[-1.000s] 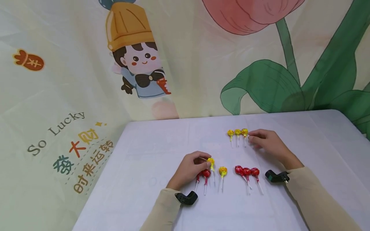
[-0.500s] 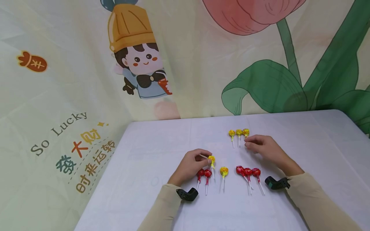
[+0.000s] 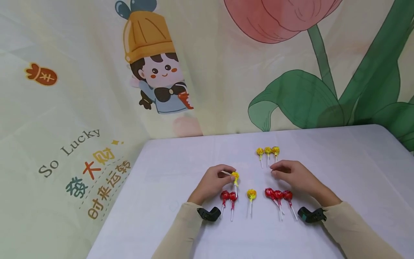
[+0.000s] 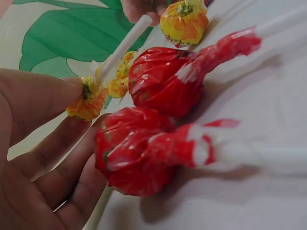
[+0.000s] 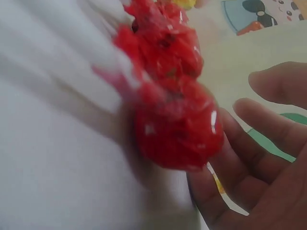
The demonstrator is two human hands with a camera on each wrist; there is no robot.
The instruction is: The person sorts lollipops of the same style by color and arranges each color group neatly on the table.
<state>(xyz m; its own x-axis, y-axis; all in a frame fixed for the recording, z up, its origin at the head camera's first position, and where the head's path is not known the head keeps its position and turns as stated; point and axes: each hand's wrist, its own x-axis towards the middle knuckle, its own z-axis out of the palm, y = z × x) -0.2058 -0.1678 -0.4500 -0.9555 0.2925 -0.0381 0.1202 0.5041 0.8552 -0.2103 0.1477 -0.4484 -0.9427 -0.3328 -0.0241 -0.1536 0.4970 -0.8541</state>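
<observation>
My left hand [image 3: 210, 183] pinches a yellow-wrapped lollipop [image 3: 235, 177] between thumb and fingers, its white stick pointing down in the head view. Two red lollipops [image 4: 136, 151] lie just below that hand. To their right, a single yellow lollipop [image 3: 251, 194] lies on the table. My right hand [image 3: 295, 178] holds nothing; its thumb and fingers are apart and loosely bent. It hovers between three yellow lollipops [image 3: 267, 151] farther back and three red ones [image 3: 278, 195] nearer. In the right wrist view, red lollipop heads [image 5: 180, 124] partly cover its fingers.
A white cloth covers the table [image 3: 181, 226], whose back edge meets a printed curtain [image 3: 220, 90] with a cartoon figure and a large flower. Black wrist cameras sit on both forearms, the left one [image 3: 209, 214] close to the red lollipops' sticks.
My right hand has drawn away from the back yellow lollipops, toward the front and slightly left. My left hand keeps its lollipop and has shifted slightly. The view has tilted a little.
</observation>
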